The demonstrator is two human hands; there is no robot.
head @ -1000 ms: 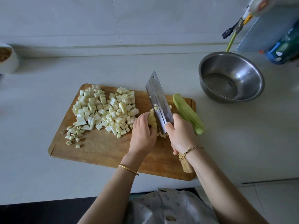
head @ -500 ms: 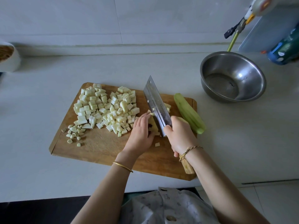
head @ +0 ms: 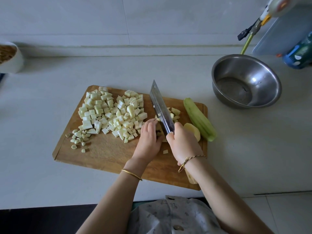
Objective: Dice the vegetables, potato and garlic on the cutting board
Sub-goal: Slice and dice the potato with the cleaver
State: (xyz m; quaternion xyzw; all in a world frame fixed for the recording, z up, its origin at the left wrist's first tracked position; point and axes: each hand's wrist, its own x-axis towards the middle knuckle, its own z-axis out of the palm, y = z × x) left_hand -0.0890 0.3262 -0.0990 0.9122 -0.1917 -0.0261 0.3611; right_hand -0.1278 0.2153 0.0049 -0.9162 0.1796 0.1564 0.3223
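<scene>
Pale stone countertop (head: 50, 102) runs across the whole view, with a tiled wall behind it and a wooden cutting board (head: 104, 149) lying in front of the person. Both hands work near the board's right end. The right hand (head: 184, 142) is clenched round the handle of a cleaver (head: 160, 107), whose blade slants away from the knuckles with its edge down on the board. Just left of the blade, the left hand (head: 148, 139) has its fingers curled down over a potato piece (head: 158, 125), pinning it against the steel; most of that piece is hidden under the fingers. Small potato cubes (head: 175, 113) lie on the far side of the blade, beyond the right hand's knuckles, and one stray cube (head: 165, 151) sits between the two wrists. A peeled potato half (head: 193, 131) touches the outer side of the right hand, and a peeled green vegetable (head: 199, 119) lies just beyond it along the board's right edge. Left of the left hand spreads a heap of diced pale vegetable (head: 113, 114), with chopped garlic (head: 79, 138) further left still. A steel bowl (head: 276, 85) stands on the counter well beyond the right hand, and a white bowl (head: 15, 61) sits far off to the left.
</scene>
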